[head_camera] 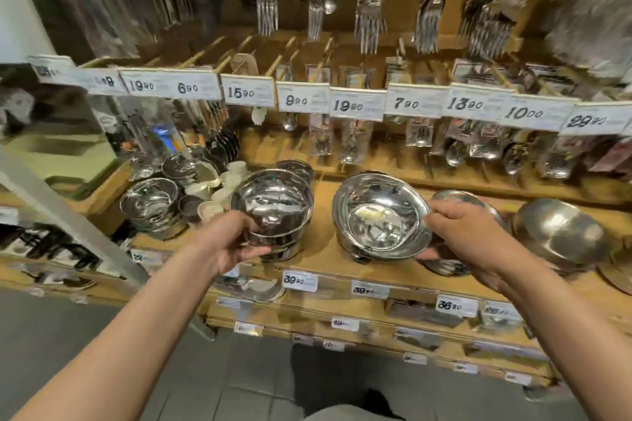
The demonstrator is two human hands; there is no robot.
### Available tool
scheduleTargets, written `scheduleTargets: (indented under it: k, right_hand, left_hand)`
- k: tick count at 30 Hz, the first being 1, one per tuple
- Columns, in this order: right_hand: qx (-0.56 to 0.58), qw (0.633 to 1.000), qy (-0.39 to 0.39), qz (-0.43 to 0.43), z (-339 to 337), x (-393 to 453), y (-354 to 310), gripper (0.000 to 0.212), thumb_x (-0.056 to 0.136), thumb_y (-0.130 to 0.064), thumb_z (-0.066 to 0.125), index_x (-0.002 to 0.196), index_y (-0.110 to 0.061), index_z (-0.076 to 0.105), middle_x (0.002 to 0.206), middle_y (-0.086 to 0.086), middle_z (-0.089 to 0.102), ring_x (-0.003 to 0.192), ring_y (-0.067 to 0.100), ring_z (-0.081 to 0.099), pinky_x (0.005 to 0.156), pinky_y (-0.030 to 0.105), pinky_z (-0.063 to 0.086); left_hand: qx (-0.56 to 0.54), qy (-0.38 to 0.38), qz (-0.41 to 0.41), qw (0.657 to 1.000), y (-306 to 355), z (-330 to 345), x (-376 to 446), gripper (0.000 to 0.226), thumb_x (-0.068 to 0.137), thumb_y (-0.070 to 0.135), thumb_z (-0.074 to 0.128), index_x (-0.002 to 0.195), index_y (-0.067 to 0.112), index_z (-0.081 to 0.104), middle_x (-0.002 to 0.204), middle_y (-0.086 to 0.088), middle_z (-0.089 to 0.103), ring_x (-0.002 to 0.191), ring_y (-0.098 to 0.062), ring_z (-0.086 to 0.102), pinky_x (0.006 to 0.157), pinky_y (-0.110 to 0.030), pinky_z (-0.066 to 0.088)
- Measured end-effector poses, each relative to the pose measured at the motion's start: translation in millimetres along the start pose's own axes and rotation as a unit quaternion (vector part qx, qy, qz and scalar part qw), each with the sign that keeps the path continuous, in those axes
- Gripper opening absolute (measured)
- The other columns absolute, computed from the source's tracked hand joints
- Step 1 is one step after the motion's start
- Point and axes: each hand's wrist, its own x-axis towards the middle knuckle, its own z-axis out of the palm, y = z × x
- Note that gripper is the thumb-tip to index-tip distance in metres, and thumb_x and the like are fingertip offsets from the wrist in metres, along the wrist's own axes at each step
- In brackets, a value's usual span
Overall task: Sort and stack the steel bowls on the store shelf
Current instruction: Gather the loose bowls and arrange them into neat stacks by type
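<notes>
Wooden shelf point(318, 260): wide bowl point(379, 215) rim pinched, right fingers point(441, 212).

Two hands are working the wooden shelf point(318, 267): the left hand point(232, 243) and the right hand point(468, 236). Five steel bowls or bowl stacks are showing clearly along it, with more blurring behind. Nine price tags are hanging on the rail above.

A stack of deep bowls point(272, 208) is set at the shelf point(321, 260) front edge, left of a wide bowl point(381, 215) tilted near the middle. Further bowls point(561, 232) are placed toward the right end, another stack point(150, 202) toward the left. Price tags point(300, 281) are fixed along the front edge, and forks point(369, 22) are hung behind, above.
</notes>
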Motion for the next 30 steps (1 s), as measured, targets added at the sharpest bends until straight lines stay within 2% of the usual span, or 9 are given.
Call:
scheduleTargets:
  k: [2, 5, 9, 13, 16, 20, 22, 27, 30]
  right_hand:
    - [0.004, 1.000, -0.023, 0.007, 16.2, 0.0, 1.5, 0.028, 0.103, 0.001, 0.049, 0.101, -0.003, 0.076, 0.090, 0.016, 0.079, 0.075, 0.019, 0.078, 0.062, 0.032, 0.064]
    - [0.001, 0.999, -0.047, 0.017, 32.5, 0.7, 3.7, 0.030, 0.104, -0.003, 0.050, 0.098, -0.011, 0.078, 0.093, 0.012, 0.080, 0.082, 0.021, 0.078, 0.060, 0.028, 0.063]
    - [-0.006, 0.999, -0.043, 0.020, 41.9, 2.9, 5.9, 0.029, 0.103, -0.003, 0.052, 0.095, -0.011, 0.078, 0.093, 0.012, 0.080, 0.083, 0.021, 0.078, 0.061, 0.029, 0.063]
    - [-0.006, 0.999, -0.034, 0.024, 47.3, 3.6, 6.5, 0.030, 0.103, -0.003, 0.051, 0.096, -0.012, 0.079, 0.095, 0.014, 0.080, 0.087, 0.026, 0.078, 0.066, 0.035, 0.065]
    - [-0.021, 0.999, -0.032, 0.032, 51.9, 3.7, 6.1, 0.027, 0.104, -0.005, 0.051, 0.102, -0.010, 0.077, 0.098, 0.014, 0.079, 0.090, 0.028, 0.078, 0.074, 0.040, 0.065]
    - [-0.012, 0.998, -0.044, 0.035, 57.8, 0.4, 6.5, 0.030, 0.104, -0.004, 0.050, 0.104, -0.013, 0.078, 0.097, 0.016, 0.079, 0.088, 0.027, 0.078, 0.061, 0.026, 0.061]
    - [-0.009, 0.998, -0.049, 0.038, 59.3, -1.0, 6.8, 0.030, 0.104, -0.004, 0.050, 0.105, -0.014, 0.078, 0.095, 0.012, 0.080, 0.084, 0.023, 0.078, 0.058, 0.023, 0.060]
    - [-0.041, 0.997, -0.043, 0.039, 58.7, -0.5, 7.8, 0.028, 0.105, -0.007, 0.050, 0.108, -0.015, 0.076, 0.098, 0.012, 0.080, 0.087, 0.027, 0.078, 0.071, 0.035, 0.063]
    - [-0.014, 0.998, -0.047, 0.046, 57.4, -1.6, 6.5, 0.028, 0.105, -0.005, 0.049, 0.110, -0.013, 0.075, 0.100, 0.014, 0.079, 0.088, 0.026, 0.078, 0.065, 0.029, 0.063]
  left_hand:
    - [-0.014, 0.007, -0.027, 1.000, -9.6, -4.2, 11.9, 0.018, 0.095, -0.010, 0.041, 0.103, 0.002, 0.051, 0.098, -0.017, 0.056, 0.075, -0.033, 0.068, 0.050, -0.041, 0.061]
    - [-0.027, 0.015, -0.045, 0.999, -18.9, -6.4, 30.7, 0.013, 0.100, -0.003, 0.043, 0.092, 0.004, 0.050, 0.089, -0.017, 0.057, 0.074, -0.028, 0.065, 0.041, -0.033, 0.058]
    - [0.010, 0.045, -0.045, 0.998, -26.3, -5.6, 55.5, 0.017, 0.104, 0.008, 0.046, 0.089, 0.007, 0.054, 0.078, -0.010, 0.060, 0.044, -0.013, 0.065, 0.038, -0.026, 0.055]
    - [0.012, 0.070, -0.054, 0.996, -30.4, -7.4, 77.6, 0.007, 0.106, 0.012, 0.048, 0.104, 0.008, 0.054, 0.084, -0.009, 0.056, 0.070, -0.017, 0.058, 0.035, -0.023, 0.053]
    - [0.023, 0.071, -0.059, 0.995, -34.7, -8.3, 90.9, 0.012, 0.106, 0.008, 0.047, 0.094, 0.005, 0.051, 0.084, -0.010, 0.050, 0.070, -0.018, 0.054, 0.036, -0.023, 0.053]
    - [0.048, 0.071, -0.060, 0.995, -38.5, -11.0, 106.0, 0.004, 0.104, 0.005, 0.050, 0.106, 0.002, 0.052, 0.100, -0.016, 0.054, 0.077, -0.024, 0.059, 0.036, -0.024, 0.053]
    - [0.054, 0.069, -0.056, 0.995, -39.0, -11.9, 111.5, 0.005, 0.103, 0.006, 0.053, 0.106, 0.002, 0.053, 0.099, -0.016, 0.056, 0.079, -0.026, 0.061, 0.035, -0.023, 0.052]
    - [0.048, 0.071, -0.046, 0.995, -40.7, -11.6, 124.3, 0.016, 0.100, 0.007, 0.059, 0.116, 0.005, 0.055, 0.120, -0.020, 0.060, 0.089, -0.026, 0.062, 0.037, -0.024, 0.052]
    - [0.055, 0.069, -0.046, 0.995, -42.0, -15.1, 129.5, 0.022, 0.099, 0.008, 0.062, 0.119, 0.006, 0.055, 0.131, -0.023, 0.059, 0.083, -0.026, 0.062, 0.038, -0.024, 0.053]
